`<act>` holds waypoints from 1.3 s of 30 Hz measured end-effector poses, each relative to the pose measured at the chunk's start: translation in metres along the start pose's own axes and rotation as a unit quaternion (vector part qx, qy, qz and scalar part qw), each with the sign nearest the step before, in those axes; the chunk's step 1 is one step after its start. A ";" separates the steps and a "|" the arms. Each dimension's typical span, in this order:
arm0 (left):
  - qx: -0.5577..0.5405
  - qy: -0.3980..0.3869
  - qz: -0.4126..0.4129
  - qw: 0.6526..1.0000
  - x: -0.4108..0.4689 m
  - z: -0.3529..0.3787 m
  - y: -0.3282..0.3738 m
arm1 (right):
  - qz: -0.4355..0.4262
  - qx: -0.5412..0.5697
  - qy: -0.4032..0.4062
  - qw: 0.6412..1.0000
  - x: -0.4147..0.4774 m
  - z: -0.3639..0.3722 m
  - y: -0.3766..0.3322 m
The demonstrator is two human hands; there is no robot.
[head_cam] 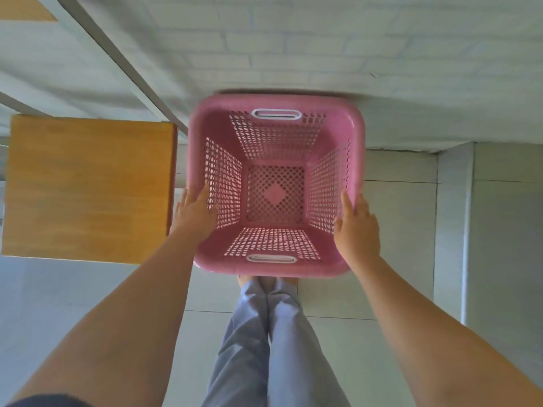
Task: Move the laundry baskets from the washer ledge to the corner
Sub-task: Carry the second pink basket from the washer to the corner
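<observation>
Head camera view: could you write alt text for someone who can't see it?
Two bare hands, left hand and right hand, hold an empty pink laundry basket by its sides above a tiled floor, beside a wooden tabletop.

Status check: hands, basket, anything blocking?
Left hand and right hand clasp the pink basket's side rims. Basket empty, upright, at the wall. Wooden table close on its left, apart.

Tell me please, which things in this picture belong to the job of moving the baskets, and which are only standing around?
Part of the job:
- pink laundry basket, empty
- left hand on its left side
- right hand on its right side

Just there:
- wooden table to the left of the basket
- white brick wall behind it
- tiled floor
</observation>
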State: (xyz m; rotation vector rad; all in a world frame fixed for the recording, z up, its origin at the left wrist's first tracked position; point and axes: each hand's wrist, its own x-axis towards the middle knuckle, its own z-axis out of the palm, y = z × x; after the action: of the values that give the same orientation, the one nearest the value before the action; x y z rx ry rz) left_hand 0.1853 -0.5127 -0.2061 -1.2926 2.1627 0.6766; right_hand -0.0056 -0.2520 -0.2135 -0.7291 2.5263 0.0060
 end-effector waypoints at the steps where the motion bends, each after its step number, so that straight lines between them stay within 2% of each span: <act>1: 0.012 0.008 0.009 1.000 -0.007 -0.002 0.003 | -0.007 -0.004 -0.003 1.000 -0.006 -0.004 -0.001; 9: 0.040 0.041 0.068 0.996 -0.071 -0.030 0.020 | -0.027 0.008 0.015 0.999 -0.055 -0.051 -0.013; 18: 0.023 0.068 0.117 0.991 -0.160 -0.047 0.030 | -0.026 0.040 0.036 0.998 -0.133 -0.099 -0.004; 26: 0.075 0.091 0.227 0.967 -0.212 -0.053 0.040 | 0.040 0.069 0.066 0.995 -0.212 -0.103 0.015; 39: 0.146 0.067 0.390 0.907 -0.270 -0.024 0.011 | 0.183 0.138 0.099 0.968 -0.371 -0.038 -0.002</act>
State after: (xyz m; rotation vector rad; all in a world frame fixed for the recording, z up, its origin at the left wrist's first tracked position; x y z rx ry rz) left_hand 0.2799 -0.3530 -0.0088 -0.2865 2.7636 0.5166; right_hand 0.2480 -0.0747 -0.0052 -0.1545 2.7388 -0.2999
